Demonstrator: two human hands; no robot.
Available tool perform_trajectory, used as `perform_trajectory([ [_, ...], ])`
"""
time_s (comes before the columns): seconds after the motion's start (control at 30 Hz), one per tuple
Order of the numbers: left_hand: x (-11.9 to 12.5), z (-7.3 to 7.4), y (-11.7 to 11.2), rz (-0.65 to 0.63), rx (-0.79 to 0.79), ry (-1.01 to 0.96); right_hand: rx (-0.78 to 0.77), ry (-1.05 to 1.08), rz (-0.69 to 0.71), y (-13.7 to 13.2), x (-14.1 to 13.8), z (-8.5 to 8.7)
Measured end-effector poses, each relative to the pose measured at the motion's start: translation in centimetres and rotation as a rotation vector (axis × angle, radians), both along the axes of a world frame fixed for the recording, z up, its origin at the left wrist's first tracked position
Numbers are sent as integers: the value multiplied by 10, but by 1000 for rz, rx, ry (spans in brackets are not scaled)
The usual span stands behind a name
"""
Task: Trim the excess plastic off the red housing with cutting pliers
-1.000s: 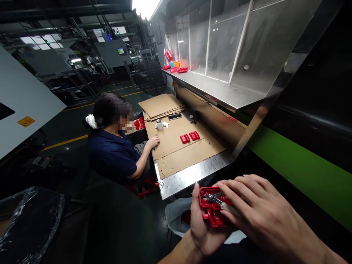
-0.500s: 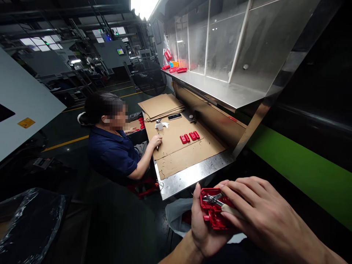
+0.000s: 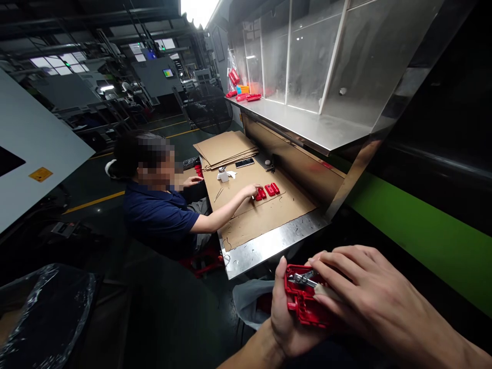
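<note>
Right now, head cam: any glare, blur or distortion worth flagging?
Head view: the ceiling light is blown out, glare streaks the steel shelf, and wide-lens distortion bends the frame edges. The red plastic part in the left hand looks fairly sharp, no obvious motion blur.

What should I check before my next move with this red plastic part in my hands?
1. Red plastic part supported: ok, it rests in the left hand, thumb up along its edge.
2. Grip on the tool: ok, the right hand has its fingers over the pale grip.
3. Metal tool head touching the part: cannot tell from this angle.
4. Co-worker's hand apart from yours: ok, it is at the red parts on the bench.
5. Work surface free of trimmings: not ok, thin dark curls lie on the cardboard sheet.
</note>
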State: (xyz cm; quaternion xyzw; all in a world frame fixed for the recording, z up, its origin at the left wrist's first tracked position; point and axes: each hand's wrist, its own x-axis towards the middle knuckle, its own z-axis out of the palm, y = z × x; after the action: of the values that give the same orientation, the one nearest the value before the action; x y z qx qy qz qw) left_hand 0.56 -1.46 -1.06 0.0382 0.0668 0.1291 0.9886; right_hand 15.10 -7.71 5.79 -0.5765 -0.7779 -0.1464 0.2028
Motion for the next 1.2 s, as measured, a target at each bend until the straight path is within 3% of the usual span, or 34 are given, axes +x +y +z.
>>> perform_trajectory([
  [0.23,2,-7,-3,-60,-5,-63,-32,32,16,0,4,1],
  [0.43,2,-13,-9,-101,-144,-99,-87,46,45,-4,4,0],
  [0.6,5,-8,-12,-6,-181,-101,15,-28,-9,-16,5,1],
  [0.7,6,-2,-11,98,-34,-66,-16,137,-82,-25,6,-2],
  [0.83,7,-7,-14,234,240,95,-50,646,-152,-32,-13,-16],
  [1.0,8,-26,-18,345,527,155,-334,1270,-278,-33,-54,-31],
  [1.2,-1,-30,-8,288,741,201,-383,1397,-211,-36,-52,-35],
])
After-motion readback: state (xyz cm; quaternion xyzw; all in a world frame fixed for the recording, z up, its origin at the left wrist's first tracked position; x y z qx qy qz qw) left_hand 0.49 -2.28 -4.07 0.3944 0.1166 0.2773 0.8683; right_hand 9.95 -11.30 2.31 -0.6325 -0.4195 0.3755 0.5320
